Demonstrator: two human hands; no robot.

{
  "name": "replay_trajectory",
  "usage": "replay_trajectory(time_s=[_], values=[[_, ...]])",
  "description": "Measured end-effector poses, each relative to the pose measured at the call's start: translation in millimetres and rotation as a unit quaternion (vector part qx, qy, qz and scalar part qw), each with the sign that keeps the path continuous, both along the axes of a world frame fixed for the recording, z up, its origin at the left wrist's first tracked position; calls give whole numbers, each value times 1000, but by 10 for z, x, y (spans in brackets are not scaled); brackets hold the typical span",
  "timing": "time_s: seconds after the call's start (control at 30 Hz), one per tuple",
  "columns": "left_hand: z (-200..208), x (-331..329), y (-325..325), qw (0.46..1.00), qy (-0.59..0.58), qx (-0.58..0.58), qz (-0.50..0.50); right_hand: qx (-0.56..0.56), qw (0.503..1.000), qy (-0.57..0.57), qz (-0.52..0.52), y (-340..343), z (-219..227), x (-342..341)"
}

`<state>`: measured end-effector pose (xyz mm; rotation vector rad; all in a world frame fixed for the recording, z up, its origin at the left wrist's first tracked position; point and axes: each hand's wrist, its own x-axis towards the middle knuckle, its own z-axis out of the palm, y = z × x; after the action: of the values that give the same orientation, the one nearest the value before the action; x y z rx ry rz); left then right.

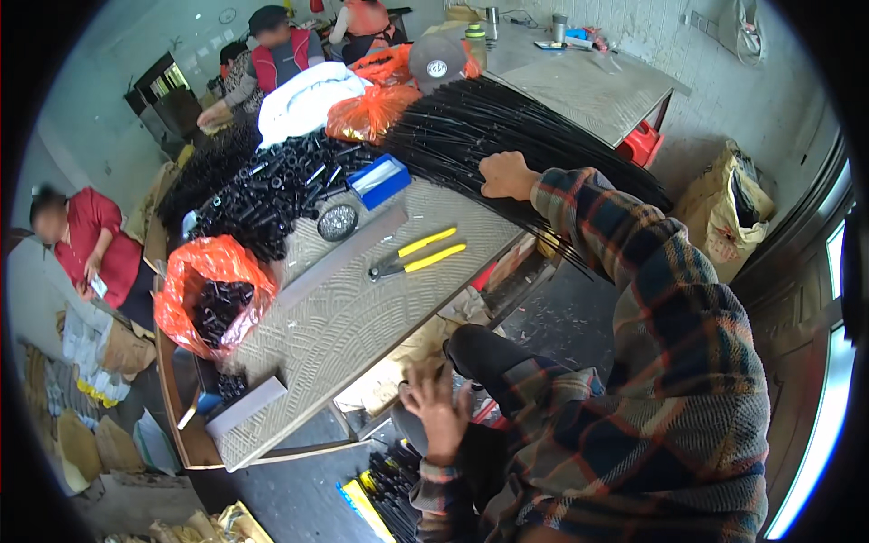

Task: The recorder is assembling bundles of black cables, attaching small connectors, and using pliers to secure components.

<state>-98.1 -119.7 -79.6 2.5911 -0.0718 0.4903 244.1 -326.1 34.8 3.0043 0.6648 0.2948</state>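
Observation:
My right hand (509,175) reaches across the table onto a long heap of thin black rods (489,118). Its fingers are curled closed among the rods; what lies inside them is hidden. Low in front of me, over my lap, my left hand (436,409) is held with fingers apart and nothing in it, slightly blurred. On the table between the hands lie pliers (416,255) with yellow handles. Beyond them are a small round dish (338,223) of tiny shiny pieces and a blue box (378,181).
Black tubular parts (262,185) are heaped farther left, near an orange plastic bag (215,294) of black pieces. A grey metal strip (344,253) crosses the table (353,317). Bundled black pieces (391,493) stand by my left forearm. A person in red (90,235) stands left; others work behind.

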Motion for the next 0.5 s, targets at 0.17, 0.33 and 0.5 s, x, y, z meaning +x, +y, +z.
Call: replay_trajectory(time_s=[0.17, 0.33, 0.5], values=[[644, 513, -363, 993, -38, 36, -106, 78, 996, -10, 47, -74, 33, 140], [917, 1210, -673, 971, -65, 96, -207, 395, 879, 265, 18, -216, 278, 317], [677, 2076, -1057, 978, -88, 19, -186, 336, 908, 243, 56, -395, 686, 261]])
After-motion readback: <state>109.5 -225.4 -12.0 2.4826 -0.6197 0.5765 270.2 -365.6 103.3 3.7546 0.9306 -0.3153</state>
